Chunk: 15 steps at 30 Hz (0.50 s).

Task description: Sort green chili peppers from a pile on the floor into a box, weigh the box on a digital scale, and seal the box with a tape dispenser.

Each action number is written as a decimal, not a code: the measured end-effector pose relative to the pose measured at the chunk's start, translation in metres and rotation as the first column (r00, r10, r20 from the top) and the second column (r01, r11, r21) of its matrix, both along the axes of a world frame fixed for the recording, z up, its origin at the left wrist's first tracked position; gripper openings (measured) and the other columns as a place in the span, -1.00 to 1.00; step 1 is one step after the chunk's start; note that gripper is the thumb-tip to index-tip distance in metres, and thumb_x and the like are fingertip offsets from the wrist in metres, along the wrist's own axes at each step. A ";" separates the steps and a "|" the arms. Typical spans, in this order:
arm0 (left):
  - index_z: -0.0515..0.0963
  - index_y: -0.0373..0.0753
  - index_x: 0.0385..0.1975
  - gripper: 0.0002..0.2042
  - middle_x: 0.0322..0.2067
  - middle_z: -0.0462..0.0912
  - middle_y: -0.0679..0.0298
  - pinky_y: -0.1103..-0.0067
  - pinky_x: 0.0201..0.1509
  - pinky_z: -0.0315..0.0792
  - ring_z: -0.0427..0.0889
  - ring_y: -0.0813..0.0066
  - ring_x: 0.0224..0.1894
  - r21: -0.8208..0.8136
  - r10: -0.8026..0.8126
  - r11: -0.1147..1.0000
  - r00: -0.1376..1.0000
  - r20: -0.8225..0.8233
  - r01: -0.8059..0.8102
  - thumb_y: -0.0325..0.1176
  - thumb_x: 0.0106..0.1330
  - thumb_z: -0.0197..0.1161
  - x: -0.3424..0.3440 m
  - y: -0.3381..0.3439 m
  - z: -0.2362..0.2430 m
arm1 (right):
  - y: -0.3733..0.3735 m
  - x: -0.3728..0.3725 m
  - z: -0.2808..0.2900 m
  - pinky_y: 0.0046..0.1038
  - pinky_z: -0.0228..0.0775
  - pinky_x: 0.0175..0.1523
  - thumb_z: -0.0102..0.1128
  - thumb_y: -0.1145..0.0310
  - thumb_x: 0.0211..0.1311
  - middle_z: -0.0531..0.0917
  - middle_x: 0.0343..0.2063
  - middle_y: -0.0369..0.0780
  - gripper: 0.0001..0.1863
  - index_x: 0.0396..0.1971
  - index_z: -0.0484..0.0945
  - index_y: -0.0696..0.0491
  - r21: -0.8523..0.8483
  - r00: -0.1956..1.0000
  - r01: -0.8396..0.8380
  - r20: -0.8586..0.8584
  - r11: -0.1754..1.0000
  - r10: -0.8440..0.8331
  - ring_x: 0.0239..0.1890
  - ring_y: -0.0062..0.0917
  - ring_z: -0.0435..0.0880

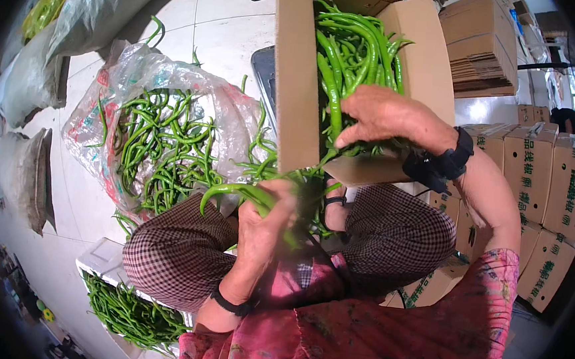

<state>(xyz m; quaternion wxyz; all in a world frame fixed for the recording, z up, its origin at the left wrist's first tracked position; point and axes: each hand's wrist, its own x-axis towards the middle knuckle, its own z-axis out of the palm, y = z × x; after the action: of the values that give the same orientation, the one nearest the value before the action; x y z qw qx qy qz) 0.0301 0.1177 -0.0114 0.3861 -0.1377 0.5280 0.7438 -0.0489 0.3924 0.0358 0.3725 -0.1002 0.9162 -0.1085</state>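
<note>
Pale tiled floor [231, 35] under everything, edges bent by the lens. Far left: bulky whitish sacks [92, 22], creased. Lower left: white, straight-sided box [95, 254], probably foam, filled with thin dark-green peppers [128, 312]. Next, crumpled clear plastic bag [229, 102] with red and green print, spread open; slender, curling, glossy green peppers [163, 144] loose on it.

Centre: left hand [264, 228] closed around a small bunch of long, smooth, bright-green peppers [237, 190], outside the carton and near its lower-left corner; far end blurred. Just right, open brown cardboard carton [298, 80], flaps up, stiff and matte, holding shiny long green peppers [370, 45], mostly laid lengthwise. Right hand [388, 116] inside it, thumb and fingers apart, fingertips at the peppers.

Step in hand, as judged: packing and arranging peppers in the carton. Next move calls for clearing the wall with the held bunch, then laying it parallel without snapping any; curved ones may resist lining up.

Far right: flattened cardboard stack [477, 46], layered edges; below, stacked brown printed cartons [528, 170].
</note>
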 end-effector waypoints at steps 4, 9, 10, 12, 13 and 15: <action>0.45 -0.40 -0.09 -0.73 -0.42 0.48 0.30 0.66 -0.42 0.39 0.47 0.56 -0.47 0.021 0.039 0.999 0.999 -0.012 -0.039 -0.48 0.25 0.26 -0.002 -0.001 0.006 | -0.007 -0.001 -0.015 -0.18 0.45 -0.29 0.28 -0.14 0.08 0.60 -0.57 0.03 -0.36 -0.46 0.58 0.29 -0.087 0.998 0.047 0.044 0.995 -0.043 -0.45 -0.13 0.64; 0.41 -0.34 -0.04 -0.70 -0.44 0.46 0.29 0.67 -0.39 0.37 0.45 0.58 -0.46 0.041 0.108 0.993 0.994 -0.002 -0.108 -0.38 0.30 0.22 -0.001 -0.008 0.003 | -0.016 -0.015 -0.010 -0.53 0.46 -0.60 0.21 0.05 0.24 0.61 -0.62 -0.22 -0.54 -0.31 0.49 0.25 -0.237 0.837 0.545 0.218 0.805 -0.502 -0.66 -0.59 0.57; 0.40 -0.32 -0.02 -0.70 -0.44 0.46 0.29 0.68 -0.38 0.36 0.45 0.58 -0.45 0.088 0.149 0.985 0.989 -0.002 -0.148 -0.34 0.32 0.19 0.000 -0.010 0.001 | -0.014 -0.011 -0.010 -0.55 0.48 -0.59 0.23 0.10 0.24 0.61 -0.60 -0.22 -0.56 -0.25 0.46 0.25 -0.226 0.819 0.571 0.225 0.790 -0.528 -0.66 -0.60 0.58; 0.40 -0.32 0.07 -0.66 -0.34 0.55 0.28 0.66 -0.34 0.40 0.50 0.61 -0.40 0.147 0.131 0.980 0.991 0.030 -0.134 -0.30 0.38 0.11 -0.004 -0.015 0.004 | -0.016 0.000 -0.008 -0.56 0.48 -0.58 0.25 0.16 0.23 0.61 -0.60 -0.21 -0.58 -0.24 0.44 0.27 -0.274 0.827 0.558 0.269 0.783 -0.494 -0.66 -0.60 0.58; 0.39 -0.32 0.08 -0.65 -0.35 0.55 0.27 0.65 -0.34 0.40 0.50 0.59 -0.41 0.199 0.147 0.968 0.988 0.045 -0.153 -0.29 0.38 0.12 -0.007 -0.016 0.002 | -0.022 -0.002 0.004 -0.56 0.49 -0.54 0.28 0.23 0.20 0.62 -0.56 -0.20 -0.54 -0.12 0.41 0.31 -0.281 0.829 0.549 0.302 0.787 -0.471 -0.61 -0.61 0.59; 0.39 -0.34 0.06 -0.65 -0.38 0.54 0.22 0.63 -0.34 0.41 0.50 0.54 -0.41 0.294 0.179 0.936 0.981 0.070 -0.192 -0.25 0.39 0.12 -0.007 -0.016 -0.001 | -0.030 0.009 0.029 -0.55 0.50 -0.48 0.28 0.25 0.19 0.62 -0.49 -0.21 -0.38 0.13 0.32 0.32 -0.324 0.815 0.578 0.187 0.748 -0.549 -0.51 -0.61 0.62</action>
<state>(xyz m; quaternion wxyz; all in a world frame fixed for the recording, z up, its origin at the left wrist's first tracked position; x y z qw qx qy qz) 0.0229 0.1021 -0.0126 0.3415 -0.1424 0.3856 0.8452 -0.0399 0.3628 0.0649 0.3331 0.1175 0.8510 -0.3887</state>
